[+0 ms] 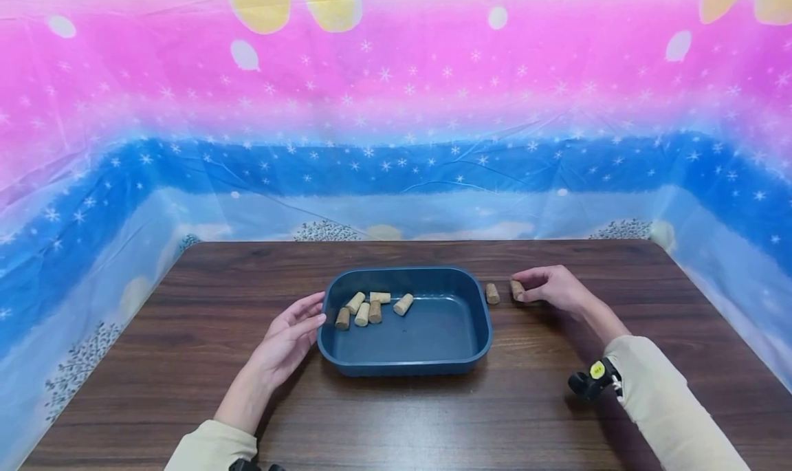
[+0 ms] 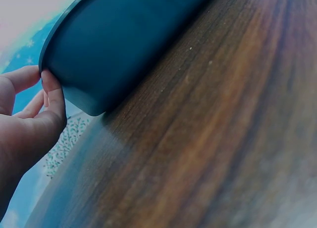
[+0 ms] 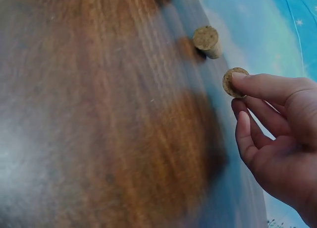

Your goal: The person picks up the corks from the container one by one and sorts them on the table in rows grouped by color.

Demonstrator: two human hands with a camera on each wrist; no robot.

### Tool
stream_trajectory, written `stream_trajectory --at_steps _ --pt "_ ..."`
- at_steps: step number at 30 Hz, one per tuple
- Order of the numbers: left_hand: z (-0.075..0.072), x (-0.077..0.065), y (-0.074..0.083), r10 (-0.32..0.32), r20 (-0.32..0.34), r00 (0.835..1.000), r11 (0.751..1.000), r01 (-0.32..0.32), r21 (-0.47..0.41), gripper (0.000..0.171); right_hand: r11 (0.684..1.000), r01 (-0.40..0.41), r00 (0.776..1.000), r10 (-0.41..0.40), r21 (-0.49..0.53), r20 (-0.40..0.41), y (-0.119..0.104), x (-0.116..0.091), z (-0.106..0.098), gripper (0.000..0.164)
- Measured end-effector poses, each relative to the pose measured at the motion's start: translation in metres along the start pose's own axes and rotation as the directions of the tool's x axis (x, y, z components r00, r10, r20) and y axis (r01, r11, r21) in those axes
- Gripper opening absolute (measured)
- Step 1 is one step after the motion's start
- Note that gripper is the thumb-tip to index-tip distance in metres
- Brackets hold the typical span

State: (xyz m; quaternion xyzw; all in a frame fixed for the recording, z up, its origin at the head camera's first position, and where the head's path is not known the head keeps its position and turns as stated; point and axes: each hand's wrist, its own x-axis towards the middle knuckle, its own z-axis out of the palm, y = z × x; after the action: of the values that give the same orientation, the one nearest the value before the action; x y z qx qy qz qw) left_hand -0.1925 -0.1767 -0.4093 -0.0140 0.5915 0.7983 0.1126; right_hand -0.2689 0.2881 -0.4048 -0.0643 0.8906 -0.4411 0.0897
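Worktop (image 1: 396, 416) of dark wood-grain laminate fills the near ground, and both cream sleeves come in over its front edge. The left hand (image 1: 287, 344) lies relaxed, fingers nearly straight, their tips resting against the left end wall of the deep blue rounded-rectangle plastic tray (image 1: 454, 351); the left wrist view shows a fingertip pressed to that wall (image 2: 99, 59), holding nothing. That steadying touch looks worth keeping light, enough to stop the tray sliding without tipping it.

Inside the tray, five pale tan cork stoppers (image 1: 370, 306) lie loose toward its far left corner, some touching one another.

Just beyond the tray's right rim, on the bare wood, a brown cork stopper (image 1: 491, 293) lies alone, untouched. Beside it, further right, the right hand (image 1: 553, 289) pinches a second brown cork (image 1: 517, 290) between thumb and forefinger; the right wrist view shows the forefinger tip over its round end (image 3: 233, 83), the other fingers curled beneath. Whether that cork has left the wood I cannot tell. To my eye the pinch sits near the cork's end, so a firmer hold round its middle would guard against it rolling free.

Behind everything hangs a pink-and-blue plastic sheet (image 1: 396, 113) dotted with snowflakes.
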Motion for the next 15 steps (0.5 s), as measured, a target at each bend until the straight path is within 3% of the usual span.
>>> stream_trajectory --at_steps 6,15 --pt "0.000 0.001 0.000 -0.001 -0.002 1.000 1.000 0.001 0.001 0.052 1.000 -0.003 1.000 0.003 0.006 -0.005 0.007 0.000 0.002 0.050" --pt "-0.001 0.000 0.000 -0.003 -0.003 1.000 1.000 0.003 -0.002 0.052 0.998 0.058 0.998 -0.058 0.036 0.005 0.015 0.000 0.008 0.047"
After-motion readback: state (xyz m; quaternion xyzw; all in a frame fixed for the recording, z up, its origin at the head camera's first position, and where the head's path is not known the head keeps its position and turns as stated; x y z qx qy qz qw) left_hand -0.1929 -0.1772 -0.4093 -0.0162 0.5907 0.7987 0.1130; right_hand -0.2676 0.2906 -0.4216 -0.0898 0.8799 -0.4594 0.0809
